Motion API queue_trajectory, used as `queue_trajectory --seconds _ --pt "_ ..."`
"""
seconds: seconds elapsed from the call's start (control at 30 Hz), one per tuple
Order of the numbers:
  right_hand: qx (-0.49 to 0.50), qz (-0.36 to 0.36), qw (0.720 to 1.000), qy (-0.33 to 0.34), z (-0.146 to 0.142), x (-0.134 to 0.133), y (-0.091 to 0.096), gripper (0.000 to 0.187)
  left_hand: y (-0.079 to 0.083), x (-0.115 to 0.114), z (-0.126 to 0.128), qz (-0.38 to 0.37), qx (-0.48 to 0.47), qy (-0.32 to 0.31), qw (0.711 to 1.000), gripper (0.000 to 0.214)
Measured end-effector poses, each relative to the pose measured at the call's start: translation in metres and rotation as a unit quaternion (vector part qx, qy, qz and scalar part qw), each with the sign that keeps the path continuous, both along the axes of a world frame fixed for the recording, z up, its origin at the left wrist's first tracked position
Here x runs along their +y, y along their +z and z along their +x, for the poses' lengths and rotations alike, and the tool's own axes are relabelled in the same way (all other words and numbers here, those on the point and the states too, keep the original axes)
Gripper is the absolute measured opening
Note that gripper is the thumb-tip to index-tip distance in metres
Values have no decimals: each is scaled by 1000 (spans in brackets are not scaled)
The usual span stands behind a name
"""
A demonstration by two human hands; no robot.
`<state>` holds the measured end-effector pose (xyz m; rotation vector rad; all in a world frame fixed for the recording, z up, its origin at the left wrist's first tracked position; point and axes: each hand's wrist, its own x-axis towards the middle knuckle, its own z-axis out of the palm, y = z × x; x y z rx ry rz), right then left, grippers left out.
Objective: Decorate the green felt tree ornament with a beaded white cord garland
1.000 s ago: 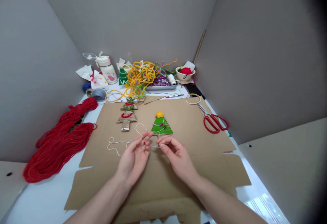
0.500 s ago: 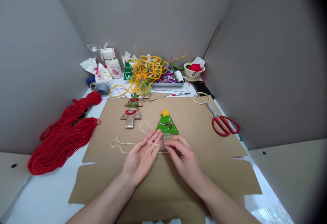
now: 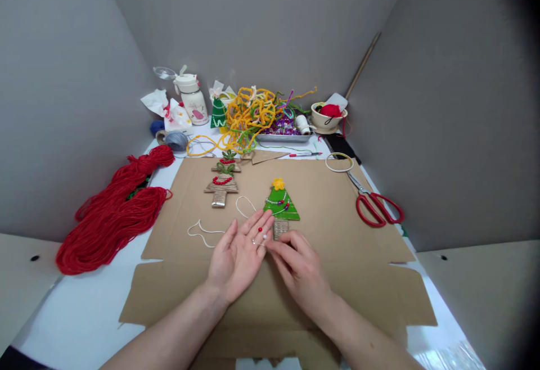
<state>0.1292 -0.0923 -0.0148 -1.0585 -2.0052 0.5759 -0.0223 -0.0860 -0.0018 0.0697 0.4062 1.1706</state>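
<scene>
My left hand lies palm up, fingers stretched out, with a red bead, a white bead and a small clear or silvery bead resting on it. Beside it, my right hand pinches the end of a white string, whose tip points over the left palm at the small bead. The string loops across the cardboard to the left and passes behind my left hand. Just beyond my fingers lies a green tree ornament with a yellow flower top, a beaded strand and a twine-wrapped trunk.
Two twine-wrapped trees lie left on the cardboard sheet. Red yarn is at the far left; red-handled scissors and a ring are at right. Behind stand a bottle, orange yarn, a bead tray and a bowl.
My right hand has moved its pinched string end over the left palm, close to the small bead. The whole view has shifted slightly; the beads still lie on the palm.
</scene>
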Motion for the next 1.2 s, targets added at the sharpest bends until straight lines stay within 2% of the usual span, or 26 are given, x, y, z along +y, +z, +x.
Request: queue_trajectory --seconds 0.67,0.77,0.97,1.2 --pt "-14 3 1000 9 -1 -2 -1 19 -6 -3 3 18 5 -16 1000 53" --pt "16 -22 1000 13 -2 -1 0 19 -5 -3 4 20 5 -14 1000 55" --pt "128 -118 985 5 -5 -1 0 18 -2 -3 2 24 17 -15 999 58" --pt "104 -78 992 3 -6 0 -5 19 -1 -3 2 31 15 -6 999 57"
